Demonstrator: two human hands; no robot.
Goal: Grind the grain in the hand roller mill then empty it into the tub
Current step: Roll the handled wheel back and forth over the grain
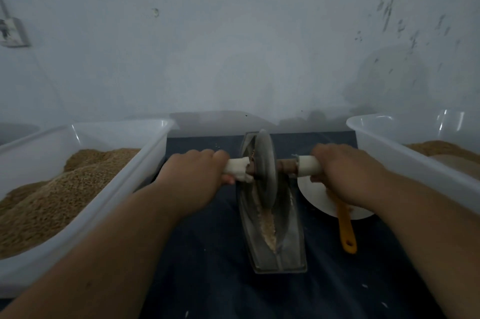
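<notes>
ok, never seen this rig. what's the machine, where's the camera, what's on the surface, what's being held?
There is one view, from a camera worn on the person's head, looking down at bare arms; no robot. The machine is a hand roller mill: a grey wheel standing in a boat-shaped metal trough with crushed grain in its groove. The left hand grips the left handle, the right hand the right handle, fingers curled round the white wrapping. On the dark cloth stand the left tub, heaped with grain, and the right tub; beside the trough lies a white plate with an orange-handled tool across its rim.
</notes>
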